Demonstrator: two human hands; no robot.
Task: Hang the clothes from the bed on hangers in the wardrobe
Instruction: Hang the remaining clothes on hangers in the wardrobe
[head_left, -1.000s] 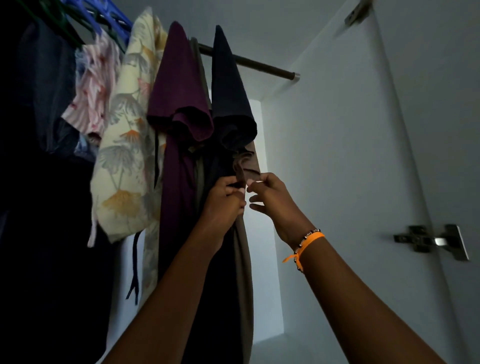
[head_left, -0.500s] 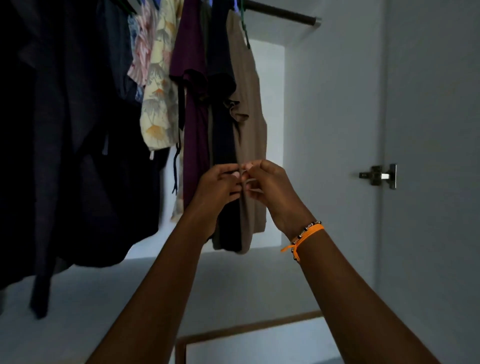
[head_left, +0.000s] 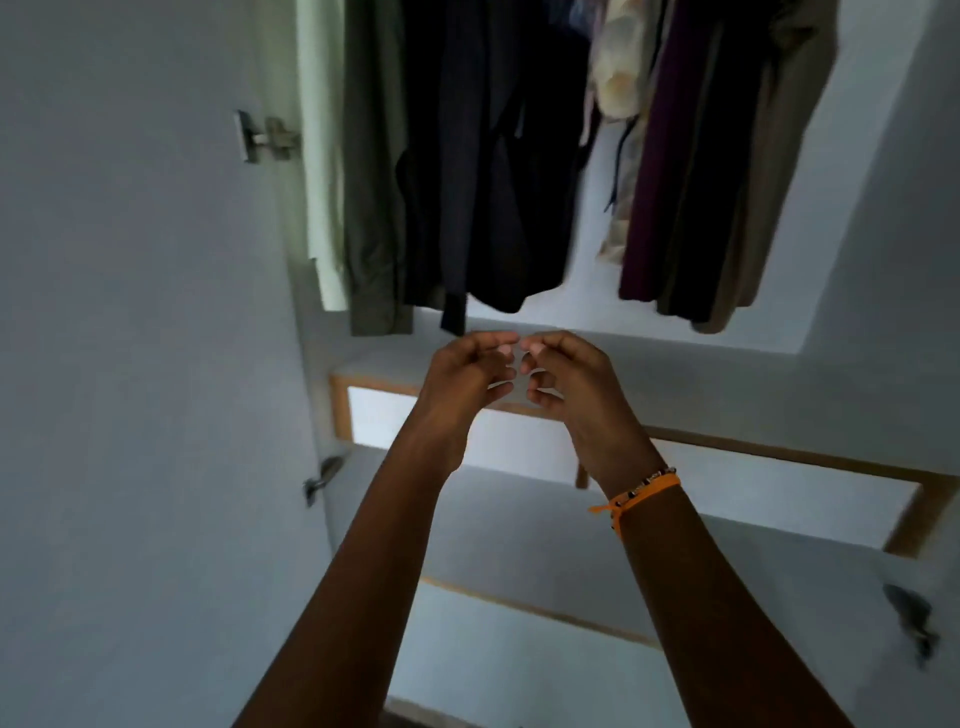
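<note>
My left hand (head_left: 467, 376) and right hand (head_left: 563, 376) are curled, fingertips nearly meeting, gripping nothing I can see. Clothes (head_left: 675, 182) hang above. Best turn toward the bed, grab the next garment by its shoulders.

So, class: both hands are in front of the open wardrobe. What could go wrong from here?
1. The left hand and right hand hold no garment, so clothes may remain unhung.
2. The beige garment, purple garment and dark garments hang tightly packed; adding more could knock one loose.
</note>
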